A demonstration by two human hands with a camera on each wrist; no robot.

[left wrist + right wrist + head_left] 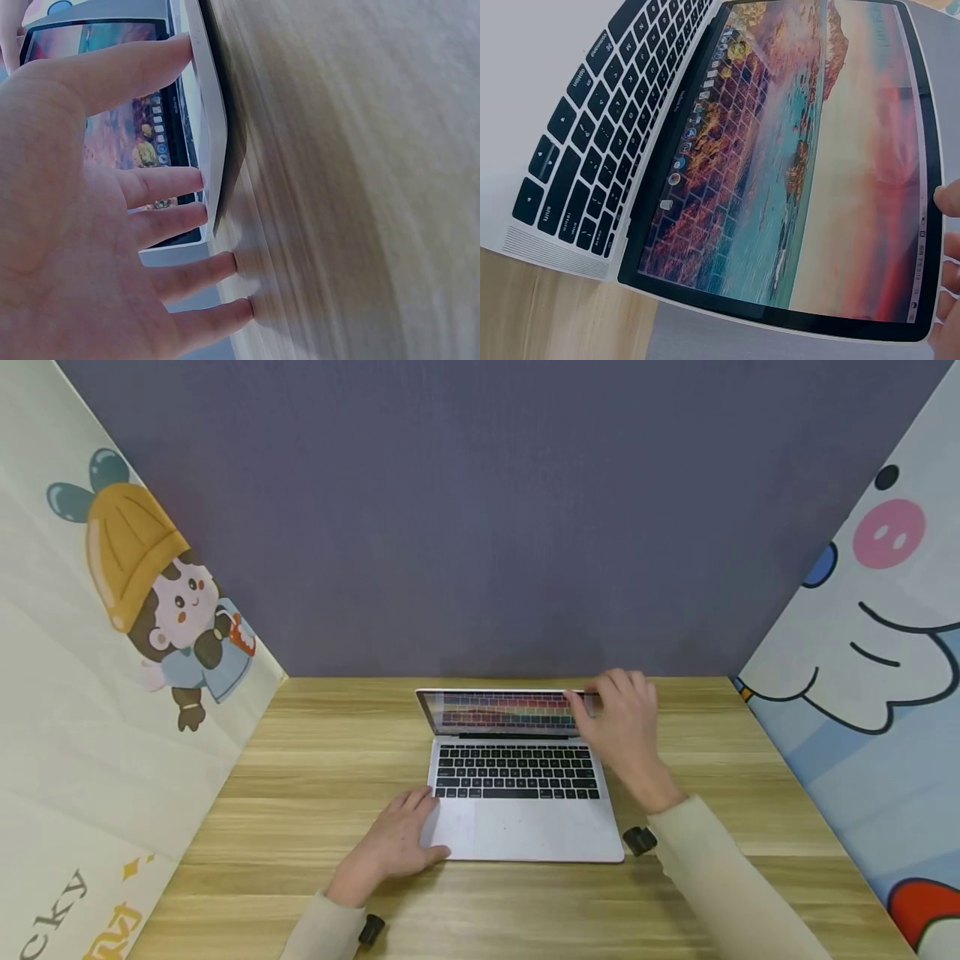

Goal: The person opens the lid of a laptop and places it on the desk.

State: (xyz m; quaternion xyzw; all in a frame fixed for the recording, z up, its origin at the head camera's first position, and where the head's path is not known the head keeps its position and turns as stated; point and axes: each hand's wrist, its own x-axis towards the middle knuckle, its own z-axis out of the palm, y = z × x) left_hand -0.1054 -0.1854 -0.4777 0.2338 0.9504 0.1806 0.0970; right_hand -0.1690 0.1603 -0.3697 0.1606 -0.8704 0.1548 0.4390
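A silver laptop (pixel 525 831) stands open on the table, its lit screen (pixel 810 172) showing a colourful landscape with the keyboard reflected in it. My right hand (pixel 622 718) pinches the lid's upper right corner, with the thumb on the bezel and the fingers (pixel 952 274) behind. At the front left corner of the base rests my left hand (pixel 401 839), its fingers fairly straight. In the left wrist view, the thumb (pixel 142 71) and two fingers touch the laptop's edge, while the other two fingertips (pixel 244 307) meet the table.
The wooden table (pixel 322 752) meets a dark grey panel (pixel 510 527) just behind the laptop. Cartoon-printed panels stand on the left (pixel 45 677) and right (pixel 847 693). Small black pieces (pixel 640 841) sit by each wrist.
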